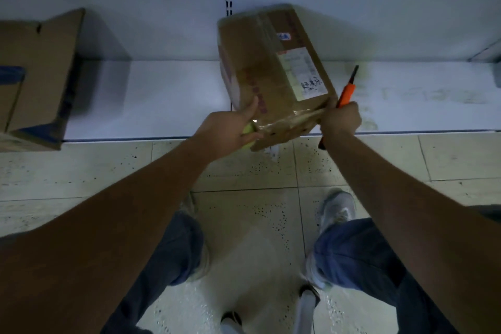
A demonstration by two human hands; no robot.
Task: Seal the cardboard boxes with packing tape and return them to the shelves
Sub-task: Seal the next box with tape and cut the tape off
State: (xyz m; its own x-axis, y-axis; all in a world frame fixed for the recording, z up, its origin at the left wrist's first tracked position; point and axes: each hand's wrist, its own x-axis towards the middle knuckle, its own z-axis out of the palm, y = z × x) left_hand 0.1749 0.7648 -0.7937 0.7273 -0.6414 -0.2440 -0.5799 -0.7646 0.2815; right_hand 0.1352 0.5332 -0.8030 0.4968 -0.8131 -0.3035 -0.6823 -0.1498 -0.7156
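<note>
With the taped box [273,73] gripped by the left hand [230,127] and by the right hand [342,119], which also clasps the orange knife [345,95], it should be slid level onto the shelf [162,100], blade kept outward.

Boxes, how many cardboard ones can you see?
2. One taped box is held by both hands over the shelf edge; another box sits on the shelf at far left. More may be out of view.

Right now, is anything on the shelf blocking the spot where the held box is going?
Nothing visible does. The taped box is tilted over a bare stretch of the white shelf, gripped by the left hand and right hand, which also holds an orange cutter. Another cardboard box sits apart, far left.
</note>
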